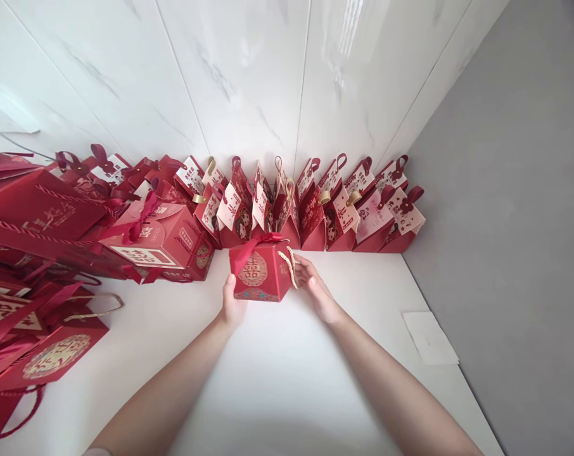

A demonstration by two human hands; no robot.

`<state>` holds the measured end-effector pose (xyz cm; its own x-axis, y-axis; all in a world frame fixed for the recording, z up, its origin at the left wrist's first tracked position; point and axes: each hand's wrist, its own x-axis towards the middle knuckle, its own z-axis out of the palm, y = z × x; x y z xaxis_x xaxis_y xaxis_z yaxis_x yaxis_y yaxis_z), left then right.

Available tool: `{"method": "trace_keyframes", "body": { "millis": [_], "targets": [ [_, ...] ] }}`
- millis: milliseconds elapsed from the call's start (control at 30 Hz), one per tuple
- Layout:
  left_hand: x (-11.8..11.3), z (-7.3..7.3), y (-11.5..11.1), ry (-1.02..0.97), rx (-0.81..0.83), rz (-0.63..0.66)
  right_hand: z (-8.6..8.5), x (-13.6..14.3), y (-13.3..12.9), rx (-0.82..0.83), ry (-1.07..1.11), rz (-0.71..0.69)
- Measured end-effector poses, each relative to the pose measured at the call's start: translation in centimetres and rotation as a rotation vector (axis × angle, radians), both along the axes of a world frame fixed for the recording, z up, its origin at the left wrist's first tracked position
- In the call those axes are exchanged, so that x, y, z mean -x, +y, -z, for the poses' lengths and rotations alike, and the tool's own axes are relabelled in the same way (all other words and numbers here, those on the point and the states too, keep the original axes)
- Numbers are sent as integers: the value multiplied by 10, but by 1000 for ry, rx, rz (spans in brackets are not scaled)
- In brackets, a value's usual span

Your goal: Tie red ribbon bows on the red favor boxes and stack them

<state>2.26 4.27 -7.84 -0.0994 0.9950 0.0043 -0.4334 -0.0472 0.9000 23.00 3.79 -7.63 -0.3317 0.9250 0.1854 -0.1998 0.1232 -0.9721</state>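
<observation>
L hand point(232, 304) pinches a faceted red card gift box point(256, 275) w/ glossy ribbon point(251, 248), just in front of peaked card boxes point(343, 218) lined up agst marbled wall tiles point(249, 76). R hand point(318, 292), fingers half-curled, by its twisted cord handle point(287, 262); can't tell if touching.
</observation>
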Motion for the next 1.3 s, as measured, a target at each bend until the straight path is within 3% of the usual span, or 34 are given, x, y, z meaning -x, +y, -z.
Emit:
{"method": "trace_keyframes", "body": {
  "millis": [133,267,500,667,933,1300],
  "targets": [
    [-2,2,-3,233,-153,-17,0,1,4,19,96,-61],
    [-2,-3,-3,368,-220,10,-5,3,3,7,61,-60],
    [-8,-14,-6,242,-244,168,0,0,6,50,71,2],
    [-4,-11,-7,265,-199,291,1,0,8,80,101,46],
    [0,-4,-5,284,-197,285,-3,0,7,59,115,36],
    [1,-3,-1,274,-175,294,6,-4,9,81,166,39]
  ]
}}
